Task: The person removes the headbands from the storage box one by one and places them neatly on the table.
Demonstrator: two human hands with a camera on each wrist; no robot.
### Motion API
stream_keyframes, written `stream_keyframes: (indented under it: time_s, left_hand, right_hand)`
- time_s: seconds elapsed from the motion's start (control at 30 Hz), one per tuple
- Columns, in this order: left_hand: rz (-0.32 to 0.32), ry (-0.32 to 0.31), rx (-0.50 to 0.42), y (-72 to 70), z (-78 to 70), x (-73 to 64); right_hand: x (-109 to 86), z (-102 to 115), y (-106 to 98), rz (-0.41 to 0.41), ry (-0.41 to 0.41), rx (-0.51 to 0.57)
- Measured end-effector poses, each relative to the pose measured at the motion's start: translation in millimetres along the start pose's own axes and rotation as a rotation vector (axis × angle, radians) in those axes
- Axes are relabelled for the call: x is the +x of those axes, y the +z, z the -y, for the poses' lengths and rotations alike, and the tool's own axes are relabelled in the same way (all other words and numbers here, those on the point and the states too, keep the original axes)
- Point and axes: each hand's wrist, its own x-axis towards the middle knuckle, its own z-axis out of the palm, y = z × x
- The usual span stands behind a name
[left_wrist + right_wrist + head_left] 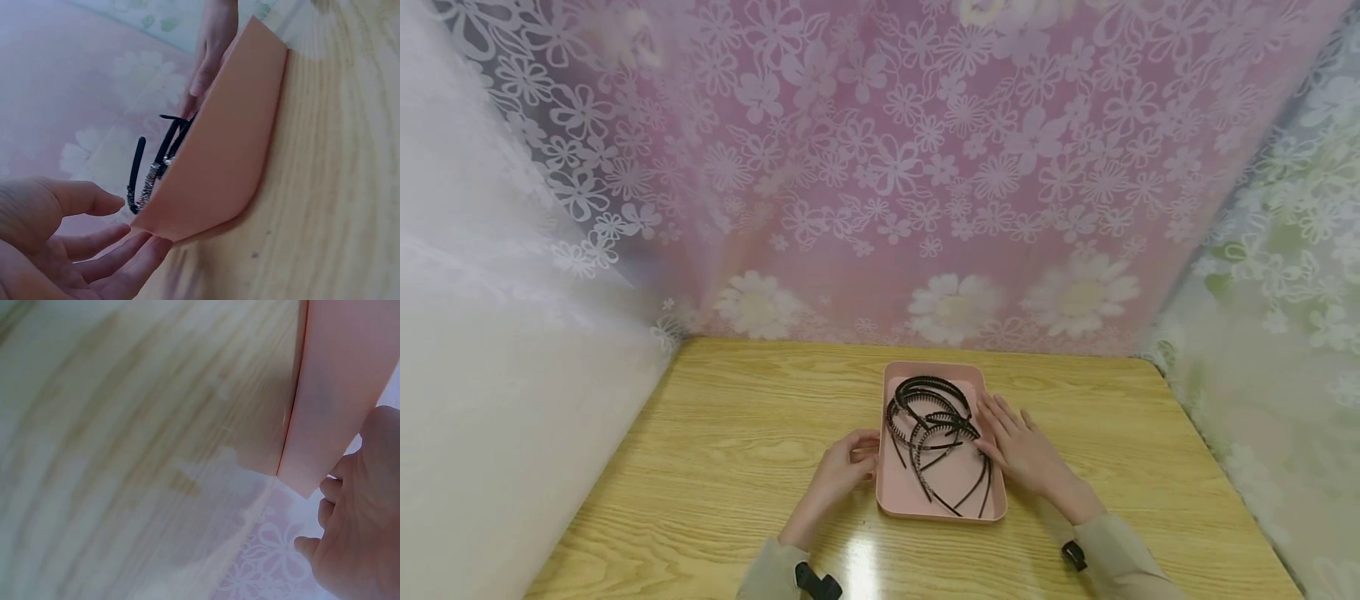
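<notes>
A pink rectangular tray (904, 498) lies on the wooden table with several black headbands (934, 421) heaped in it. Some are toothed, and in the left wrist view a headband (149, 184) shows glittery wrapping near the tray's rim. My left hand (844, 467) is at the tray's left side; its fingertips touch the outer wall while the thumb stands apart, above the rim. Along the right rim lies my right hand (1026, 450), fingers extended and thumb over the edge. The right wrist view shows this hand (362, 525) beside the tray's outer wall (337, 381).
The wooden table (760, 408) stretches out on both sides of the tray. A pink floral curtain (880, 167) hangs at its back edge, with pale sheets (512, 292) at the left and right. Dark bands (818, 582) sit on both wrists.
</notes>
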Motion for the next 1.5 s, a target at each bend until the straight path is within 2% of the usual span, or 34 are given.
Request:
stream_keyframes:
  time_s: [0.23,0.37,0.57,0.83,1.0,1.2,1.37,1.5]
  left_hand:
    - [-0.159,0.051,0.114,-6.6,-20.4,24.9]
    - [-0.187,0.074,0.140,-8.5,-32.0,41.8]
    - [-0.144,0.085,0.214,-8.5,-44.2,68.4]
    - [-0.090,0.088,0.424,0.1,-52.0,98.1]
    - [-0.058,0.057,0.506,5.8,-53.5,109.0]
    - [0.022,0.023,0.540,9.8,-51.4,119.1]
    - [0.061,0.023,0.678,13.1,-55.7,122.0]
    - [0.073,0.028,0.716,15.8,-57.8,122.3]
  right_hand:
    - [0.8,2,-3,0.052,0.013,-0.025]
    - [1.1,3,-5,0.073,0.024,-0.038]
    - [1.5,3,-5,0.073,0.017,-0.055]
    - [1.4,2,-3,0.071,0.005,-0.071]
    - [1.1,3,-6,0.106,0.024,-0.078]
    - [2.3,5,-8,0.117,0.030,-0.073]
    - [1.8,6,-9,0.113,0.026,-0.068]
    - [1.9,6,-9,0.113,0.023,-0.068]
